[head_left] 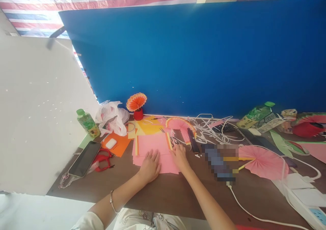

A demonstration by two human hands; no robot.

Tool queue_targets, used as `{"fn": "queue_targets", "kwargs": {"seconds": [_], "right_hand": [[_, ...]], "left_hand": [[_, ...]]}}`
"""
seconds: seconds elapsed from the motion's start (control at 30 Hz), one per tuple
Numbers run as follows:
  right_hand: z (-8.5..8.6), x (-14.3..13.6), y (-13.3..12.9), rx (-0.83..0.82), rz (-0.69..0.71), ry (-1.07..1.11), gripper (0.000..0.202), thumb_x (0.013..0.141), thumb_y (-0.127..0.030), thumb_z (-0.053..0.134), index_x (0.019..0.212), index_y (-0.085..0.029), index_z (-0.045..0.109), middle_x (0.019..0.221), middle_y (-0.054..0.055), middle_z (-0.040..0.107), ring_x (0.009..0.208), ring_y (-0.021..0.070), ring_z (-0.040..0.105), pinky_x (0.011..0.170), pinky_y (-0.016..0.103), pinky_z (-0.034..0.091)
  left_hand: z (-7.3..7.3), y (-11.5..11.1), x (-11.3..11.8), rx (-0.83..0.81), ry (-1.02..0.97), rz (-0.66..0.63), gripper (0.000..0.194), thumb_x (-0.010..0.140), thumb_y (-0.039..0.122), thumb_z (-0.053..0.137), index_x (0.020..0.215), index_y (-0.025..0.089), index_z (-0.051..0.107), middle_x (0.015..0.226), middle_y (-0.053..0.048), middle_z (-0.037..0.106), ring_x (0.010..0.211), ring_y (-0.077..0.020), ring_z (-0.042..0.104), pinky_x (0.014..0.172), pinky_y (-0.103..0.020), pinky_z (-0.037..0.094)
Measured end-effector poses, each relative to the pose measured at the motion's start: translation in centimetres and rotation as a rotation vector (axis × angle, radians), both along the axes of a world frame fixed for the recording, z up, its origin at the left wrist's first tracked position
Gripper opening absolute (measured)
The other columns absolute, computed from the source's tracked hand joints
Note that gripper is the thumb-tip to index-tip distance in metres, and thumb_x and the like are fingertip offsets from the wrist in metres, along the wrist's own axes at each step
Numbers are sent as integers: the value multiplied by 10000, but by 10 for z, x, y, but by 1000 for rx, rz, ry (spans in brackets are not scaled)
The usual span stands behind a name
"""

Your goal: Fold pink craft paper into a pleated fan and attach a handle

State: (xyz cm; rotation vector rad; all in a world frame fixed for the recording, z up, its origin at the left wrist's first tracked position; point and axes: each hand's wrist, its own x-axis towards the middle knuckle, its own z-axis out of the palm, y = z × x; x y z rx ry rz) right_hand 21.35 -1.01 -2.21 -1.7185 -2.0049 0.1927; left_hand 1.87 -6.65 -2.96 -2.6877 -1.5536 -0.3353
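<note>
Pink paper [152,144] lies in front of me in stacked sheets, with a yellow-orange strip [137,145] along its left side and another strip [169,141] along its right. My left hand [150,163] rests palm down on the lower part of the paper, fingers stretched out. At the sheet's right edge, my right hand [180,155] has its fingers bent and close together on the paper by the strip. Its fingertips are small in view. Dark scissor-like handles [173,142] show just beyond that hand, partly hidden.
Left: a phone [84,159], orange paper [119,145] under a white case [111,143], and a green bottle [88,123]. Behind stands a folded paper flower [137,102]. Right: tangled white cables [214,131], a pink paper fan [267,162], a power strip [303,202].
</note>
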Motion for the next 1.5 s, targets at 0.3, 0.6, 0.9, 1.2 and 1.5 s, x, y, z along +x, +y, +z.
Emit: {"fn": "queue_targets", "kwargs": {"seconds": [0.3,0.6,0.9,1.2,1.5], "right_hand": [[3,-30,-58,134,304,-232,440,902,-265,280,1312,-168,407,1340,81,443,1262,222,339,1053,434,232],[3,-22,-54,-45,364,-254,478,924,-288,198,1387,-194,267,1406,44,338,1309,182,274,1090,469,138],[2,-4,-49,-22,239,-307,528,919,-384,207,1393,-156,248,1414,78,319,1329,218,220,1087,516,84],[-1,-4,-49,-1,244,-292,520,917,-373,237,1385,-150,267,1407,92,330,1318,222,250,1077,529,126],[-2,-5,-49,-49,237,-285,548,919,-381,222,1397,-113,215,1421,102,292,1323,210,237,1084,517,104]], "left_hand": [[0,-4,4,18,-9,13,526,904,339,233,1366,100,305,1418,-102,310,1287,-343,251,1031,-477,217],[3,-5,8,25,-25,51,552,889,380,248,1383,135,278,1402,-100,340,1280,-336,263,1016,-487,226],[-2,-6,11,70,-11,70,554,892,407,262,1368,127,304,1410,-100,325,1278,-352,260,1016,-512,234],[4,-9,-10,25,-53,-19,580,914,377,221,1374,25,223,1418,-183,268,1335,-304,160,1051,-469,242],[25,-1,-64,-114,-15,-164,558,929,386,210,1392,75,191,1440,-145,227,1337,-230,185,1078,-392,245]]}}
